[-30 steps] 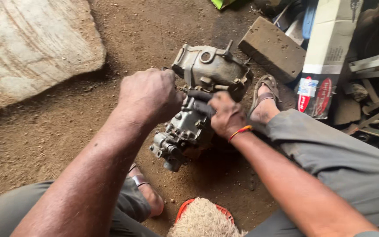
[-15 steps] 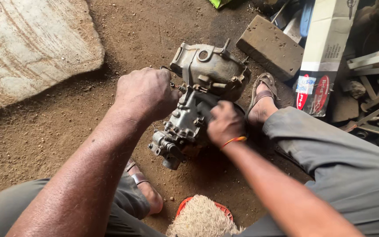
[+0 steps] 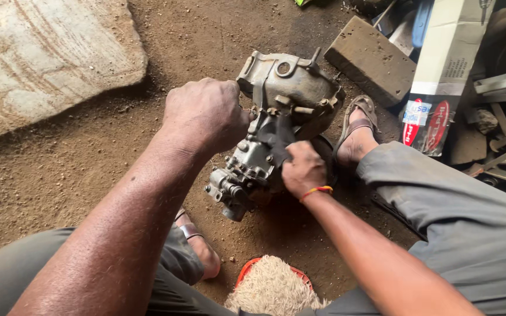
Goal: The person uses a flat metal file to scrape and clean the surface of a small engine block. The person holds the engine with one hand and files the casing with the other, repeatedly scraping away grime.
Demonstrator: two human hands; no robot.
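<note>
Grey cast-metal engine assembly, greasy, lying on the brown dirt floor between the person's 2 sandalled feet. Long axis: diagonal, from the domed housing at upper right, farther from the person, down to a small knobbed end at lower left, nearer the person.

Left hand: clenched into a fist, set against the upper left flank of the assembly, just beside the housing; what the fingers enclose is hidden under the knuckles. This hand is the one nearer the housing end.

Right hand: closed on a dark rag or strap-like piece pressed to the middle of the assembly, from the right side; an orange thread band circles the wrist. This hand is nearer the middle of the axis, with the lower end just to its left.

Both hands thus bracket the assembly across its axis, 1 on each side.

Surroundings: pale stone slab at upper left, well apart; brick-shaped block beyond the housing; tall carton and scrap wood at right; red-rimmed bowl of pale fibrous stuff near the person's knees.
</note>
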